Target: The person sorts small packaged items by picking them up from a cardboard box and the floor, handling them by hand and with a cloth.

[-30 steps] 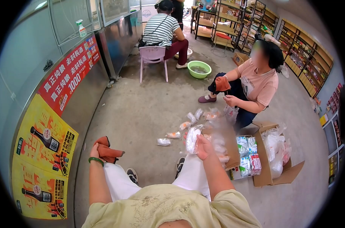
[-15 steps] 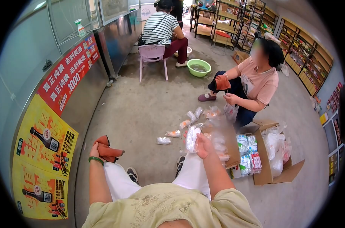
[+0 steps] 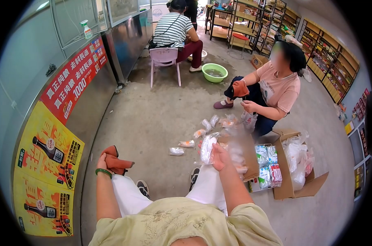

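Observation:
In the head view my left hand (image 3: 103,163) is closed round an orange-brown cloth (image 3: 119,163), possibly a glove, beside my left knee. A green bangle (image 3: 104,172) circles that wrist. My right hand (image 3: 221,157) grips a white package in clear plastic (image 3: 208,149) above my right knee; its contents cannot be made out. On the floor just beyond lie several similar wrapped packages (image 3: 187,144). Close to my right hand stands an open cardboard box (image 3: 251,158) with more wrapped packages, partly blurred.
A co-worker (image 3: 281,84) crouches at the right, holding a similar orange-brown cloth and a plastic bag. Another open box (image 3: 283,180) holds white plastic bags. Farther off, a person sits on a pink chair (image 3: 164,57) near a green basin (image 3: 214,73). A metal counter (image 3: 87,119) runs along the left.
The package in my right hand has turned very slightly. My left hand and the co-worker look the same.

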Tool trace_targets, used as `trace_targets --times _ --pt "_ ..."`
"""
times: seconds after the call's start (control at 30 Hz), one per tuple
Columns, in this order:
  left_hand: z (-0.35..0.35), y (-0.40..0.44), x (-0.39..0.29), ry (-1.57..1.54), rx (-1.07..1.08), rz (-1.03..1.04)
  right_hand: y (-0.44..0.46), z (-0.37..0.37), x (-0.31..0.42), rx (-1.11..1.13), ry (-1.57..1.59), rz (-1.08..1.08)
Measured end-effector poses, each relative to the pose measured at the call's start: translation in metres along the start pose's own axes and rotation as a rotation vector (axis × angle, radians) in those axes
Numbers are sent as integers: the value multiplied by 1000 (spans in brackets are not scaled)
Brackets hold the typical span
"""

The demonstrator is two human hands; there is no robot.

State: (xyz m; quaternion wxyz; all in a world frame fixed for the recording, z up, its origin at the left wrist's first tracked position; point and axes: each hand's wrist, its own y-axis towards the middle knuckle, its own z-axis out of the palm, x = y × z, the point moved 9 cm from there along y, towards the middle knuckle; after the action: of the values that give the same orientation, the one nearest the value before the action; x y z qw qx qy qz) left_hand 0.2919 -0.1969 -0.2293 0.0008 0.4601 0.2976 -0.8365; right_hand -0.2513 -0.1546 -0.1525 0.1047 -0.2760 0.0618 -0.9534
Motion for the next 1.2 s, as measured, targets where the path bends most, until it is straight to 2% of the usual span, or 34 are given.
trace_targets --times 0.57,0.77,0.93,0.97,1.0,1.1,1.17,1.2 --pt "6 -11 -3 -26 -25 -8 0 0 0 2 7 -2" --pt "17 -15 -8 15 68 65 -1 7 1 -31 -48 -16" --pt "133 -92 21 -89 488 -41 14 28 -24 -26 -110 14" --pt "158 -112 22 -81 548 -52 23 37 -40 40 -58 75" --pt "175 -123 23 -50 571 -17 27 49 -56 107 -6 136" --pt "217 -163 16 18 563 125 15 88 -88 69 27 264" --pt "243 -208 2 130 589 257 18 96 -109 118 -18 253" --pt "247 -211 9 255 627 398 17 95 -122 88 -8 298"
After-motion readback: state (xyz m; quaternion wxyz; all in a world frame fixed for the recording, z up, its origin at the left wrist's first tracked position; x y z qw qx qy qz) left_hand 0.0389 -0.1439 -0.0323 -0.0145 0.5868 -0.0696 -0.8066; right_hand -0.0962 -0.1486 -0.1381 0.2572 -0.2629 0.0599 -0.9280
